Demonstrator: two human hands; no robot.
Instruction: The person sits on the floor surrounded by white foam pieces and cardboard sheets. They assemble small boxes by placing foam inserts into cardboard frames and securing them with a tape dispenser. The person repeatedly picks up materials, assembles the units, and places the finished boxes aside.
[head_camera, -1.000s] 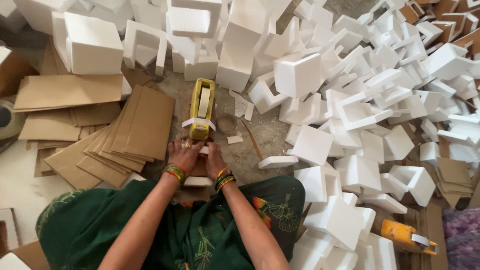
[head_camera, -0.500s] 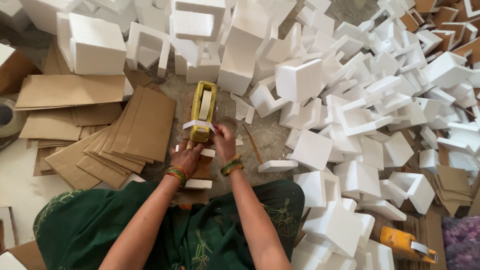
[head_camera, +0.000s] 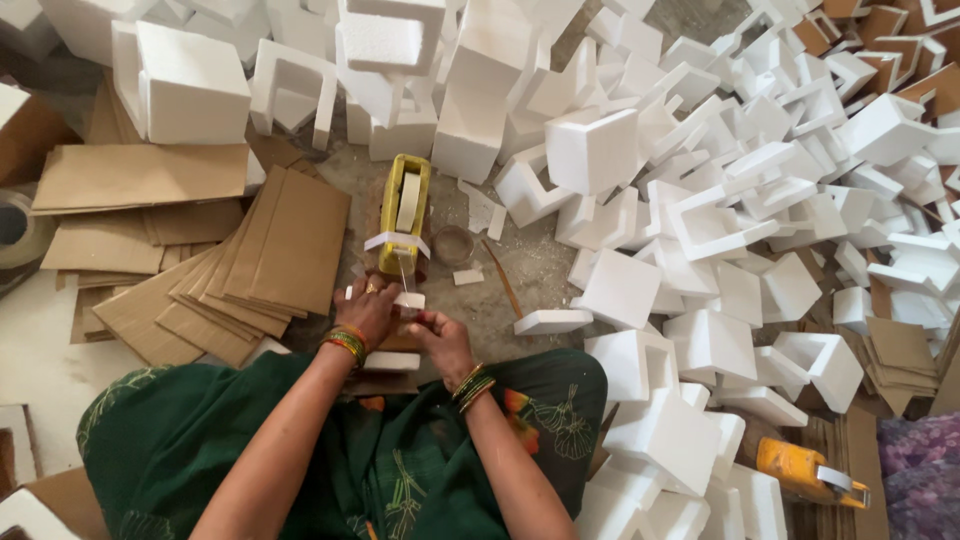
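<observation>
Both hands sit just in front of the yellow tape dispenser (head_camera: 403, 214) on the floor. The left hand (head_camera: 368, 312) pinches a small white foam piece (head_camera: 408, 299), fingers closed on its edge; the right hand (head_camera: 440, 335) looks curled around tape, though that is unclear. Foam looks light, stiff and crumbly, so hold its flat faces gently.

I see a gritty concrete floor (head_camera: 545, 270) crowded with white foam blocks (head_camera: 700, 250) and flat cardboard sheets (head_camera: 200, 250).

Right hand (head_camera: 440, 338) back from the yellow tape dispenser (head_camera: 402, 214) to the small foam piece (head_camera: 408, 300), beside left hand (head_camera: 368, 310).
</observation>
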